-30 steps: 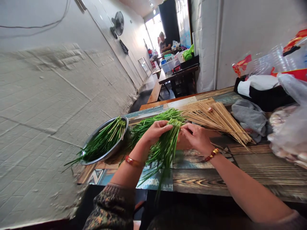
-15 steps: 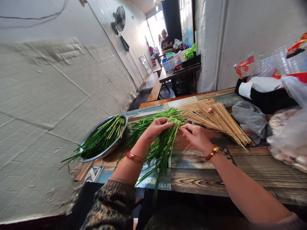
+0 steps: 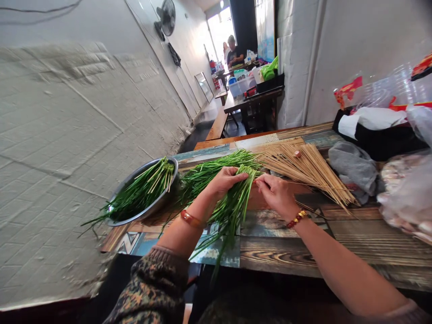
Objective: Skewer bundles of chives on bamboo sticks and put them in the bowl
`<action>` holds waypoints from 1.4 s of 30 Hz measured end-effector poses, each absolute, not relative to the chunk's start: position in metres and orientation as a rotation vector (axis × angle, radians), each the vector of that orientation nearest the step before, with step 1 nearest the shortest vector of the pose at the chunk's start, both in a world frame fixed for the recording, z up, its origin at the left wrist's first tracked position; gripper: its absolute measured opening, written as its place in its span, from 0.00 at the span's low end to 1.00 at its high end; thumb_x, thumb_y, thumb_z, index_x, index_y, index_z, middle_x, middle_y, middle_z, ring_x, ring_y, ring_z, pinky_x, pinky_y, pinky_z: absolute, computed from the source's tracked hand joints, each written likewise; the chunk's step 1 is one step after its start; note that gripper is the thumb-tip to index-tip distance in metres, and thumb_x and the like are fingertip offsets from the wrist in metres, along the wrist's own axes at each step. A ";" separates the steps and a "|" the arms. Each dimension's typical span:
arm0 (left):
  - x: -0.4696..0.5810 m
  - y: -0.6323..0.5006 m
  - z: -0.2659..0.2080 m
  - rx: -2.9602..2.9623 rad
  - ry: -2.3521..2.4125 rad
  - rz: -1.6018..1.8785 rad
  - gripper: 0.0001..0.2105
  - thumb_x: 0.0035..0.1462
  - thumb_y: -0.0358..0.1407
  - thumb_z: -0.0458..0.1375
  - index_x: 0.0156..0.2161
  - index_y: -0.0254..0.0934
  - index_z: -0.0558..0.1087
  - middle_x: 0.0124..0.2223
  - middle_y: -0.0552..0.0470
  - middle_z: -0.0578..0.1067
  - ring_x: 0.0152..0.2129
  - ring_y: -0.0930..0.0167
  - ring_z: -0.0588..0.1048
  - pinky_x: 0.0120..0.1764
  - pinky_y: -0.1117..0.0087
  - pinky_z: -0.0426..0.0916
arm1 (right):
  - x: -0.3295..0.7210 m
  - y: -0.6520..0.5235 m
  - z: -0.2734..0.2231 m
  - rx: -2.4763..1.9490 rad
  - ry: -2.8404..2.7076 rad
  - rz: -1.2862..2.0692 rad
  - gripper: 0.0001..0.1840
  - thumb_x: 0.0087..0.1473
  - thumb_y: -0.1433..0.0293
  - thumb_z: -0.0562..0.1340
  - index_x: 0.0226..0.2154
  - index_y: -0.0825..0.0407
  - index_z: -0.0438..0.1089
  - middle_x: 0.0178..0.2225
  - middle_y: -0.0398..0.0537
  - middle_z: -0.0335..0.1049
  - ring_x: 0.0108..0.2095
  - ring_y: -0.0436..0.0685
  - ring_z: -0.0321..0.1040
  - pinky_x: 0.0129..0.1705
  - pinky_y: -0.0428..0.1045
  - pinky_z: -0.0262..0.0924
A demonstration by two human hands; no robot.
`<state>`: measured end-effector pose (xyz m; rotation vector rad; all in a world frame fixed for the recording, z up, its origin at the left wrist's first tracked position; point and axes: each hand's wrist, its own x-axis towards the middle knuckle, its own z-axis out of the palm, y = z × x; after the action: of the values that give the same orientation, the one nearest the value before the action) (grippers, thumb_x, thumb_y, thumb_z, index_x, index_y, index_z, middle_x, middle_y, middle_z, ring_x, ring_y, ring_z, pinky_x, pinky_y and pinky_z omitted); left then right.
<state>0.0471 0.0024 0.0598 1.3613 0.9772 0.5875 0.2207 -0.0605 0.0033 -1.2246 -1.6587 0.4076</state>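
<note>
Head view: over the last second my left hand [image 3: 223,183] had edged the bunch of green stalks [image 3: 236,202] slightly rightward above the tabletop [image 3: 280,253], bringing its ends within easy reach of my right hand [image 3: 277,192]. My left grip was closed round the bunch; whether my right held anything, I couldn't tell.

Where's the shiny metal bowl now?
In the head view, the shiny metal bowl is at left, between the white brick wall and the pile of green stalks.

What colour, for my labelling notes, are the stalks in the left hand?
The stalks are green, paler near the left hand; head view shows it best.
</note>
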 end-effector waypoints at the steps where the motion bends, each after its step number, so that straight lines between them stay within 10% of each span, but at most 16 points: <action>1: 0.048 0.002 0.059 1.357 0.982 0.591 0.17 0.42 0.44 0.69 0.30 0.29 0.77 0.22 0.53 0.74 0.15 0.79 0.67 0.21 0.77 0.60 | 0.220 -0.061 0.003 -1.227 -1.661 0.401 0.13 0.60 0.69 0.54 0.25 0.49 0.66 0.23 0.44 0.71 0.26 0.54 0.67 0.31 0.47 0.56; 26: 0.045 0.006 0.059 1.369 1.006 0.717 0.19 0.42 0.46 0.68 0.24 0.29 0.72 0.19 0.57 0.69 0.14 0.82 0.63 0.20 0.79 0.54 | 0.225 -0.055 -0.004 -1.321 -1.679 0.536 0.13 0.59 0.65 0.55 0.32 0.51 0.73 0.25 0.44 0.74 0.23 0.52 0.68 0.30 0.47 0.57; 33: 0.038 0.005 0.064 1.407 0.856 0.518 0.22 0.42 0.42 0.69 0.41 0.31 0.75 0.34 0.50 0.78 0.26 0.75 0.73 0.33 0.74 0.67 | 0.226 -0.049 -0.008 -1.235 -1.373 0.872 0.14 0.56 0.60 0.57 0.28 0.52 0.71 0.22 0.43 0.70 0.19 0.49 0.64 0.23 0.46 0.56; 42: 0.011 0.021 0.071 1.562 1.018 0.469 0.19 0.42 0.40 0.69 0.39 0.30 0.76 0.37 0.48 0.79 0.28 0.74 0.74 0.33 0.73 0.68 | 0.224 -0.051 0.002 -0.937 -0.818 1.340 0.17 0.41 0.57 0.68 0.28 0.54 0.69 0.20 0.38 0.65 0.17 0.44 0.54 0.17 0.42 0.43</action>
<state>0.0109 0.0210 0.0714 1.5621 1.0182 0.4685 0.2241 -0.0509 0.0018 -0.9366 -0.8177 1.3403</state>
